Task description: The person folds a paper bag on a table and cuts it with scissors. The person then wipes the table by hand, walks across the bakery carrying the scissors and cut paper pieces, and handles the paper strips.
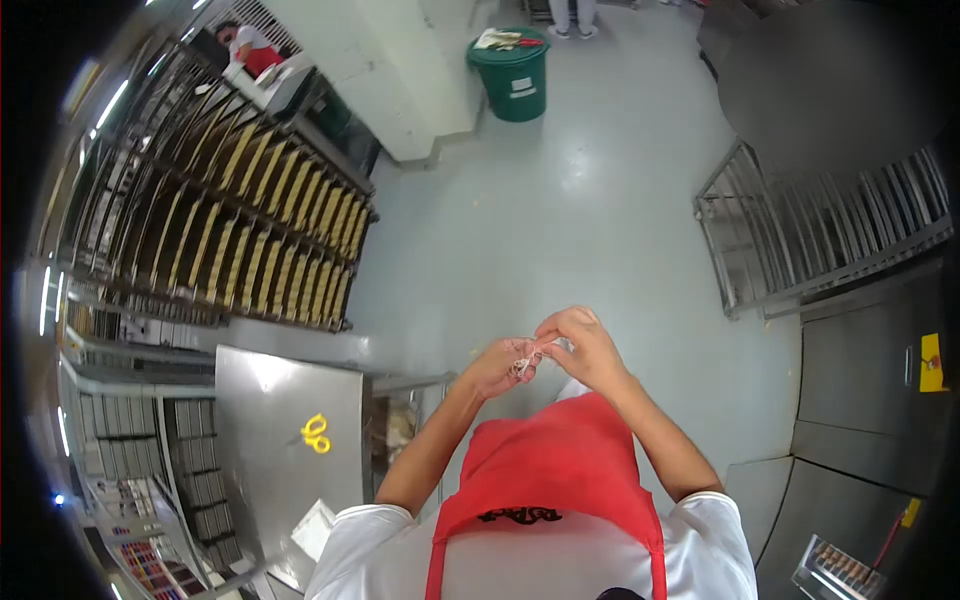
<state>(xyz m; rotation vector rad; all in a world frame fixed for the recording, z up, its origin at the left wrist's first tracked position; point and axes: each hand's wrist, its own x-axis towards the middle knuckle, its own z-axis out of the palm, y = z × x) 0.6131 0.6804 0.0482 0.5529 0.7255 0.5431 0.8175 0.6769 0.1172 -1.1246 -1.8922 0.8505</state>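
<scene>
My left hand (496, 368) is in front of my red apron (560, 450), its fingers curled around a small tangle of whitish string (523, 366). Close against it, my right hand (588, 348) pinches part of the same string between thumb and fingertips. The strands are thin, and their exact material is too small to make out. To the left, scissors with yellow handles (316, 434) lie on a steel table (260, 400), apart from both hands.
A rack of filled trays (240, 230) stands at left, a lidded green bin (510, 80) ahead. At right are a metal rack (800, 240) and steel cabinets (870, 380). A white sheet (314, 530) lies on the table. Another person (250, 50) works far left.
</scene>
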